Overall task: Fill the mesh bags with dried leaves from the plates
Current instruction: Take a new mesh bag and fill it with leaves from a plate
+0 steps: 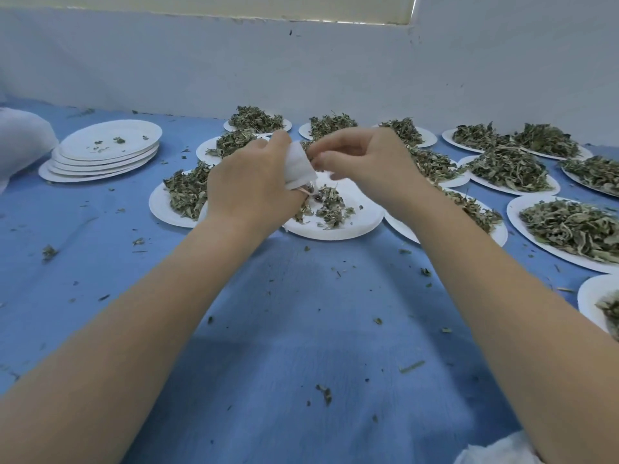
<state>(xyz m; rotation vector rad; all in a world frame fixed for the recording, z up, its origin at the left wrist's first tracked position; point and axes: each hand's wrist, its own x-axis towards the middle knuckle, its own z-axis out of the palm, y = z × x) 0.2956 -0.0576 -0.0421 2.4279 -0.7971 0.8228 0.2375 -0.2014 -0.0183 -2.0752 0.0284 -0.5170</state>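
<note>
My left hand [251, 182] grips a small white mesh bag [299, 167] above a white paper plate [365, 216] that holds a thin scatter of dried green leaves [330, 205]. My right hand [365, 162] is at the bag's mouth with curled fingers that pinch something small there; what they pinch is hidden. Both hands hover over the plate's far left part. The bag's lower end points down toward the leaves.
Several more plates heaped with dried leaves [509, 167] spread to the right and behind on the blue cloth [301, 329]. A stack of nearly bare plates [104, 152] stands at the left. White fabric [20, 139] lies at the far left. Leaf crumbs dot the cloth.
</note>
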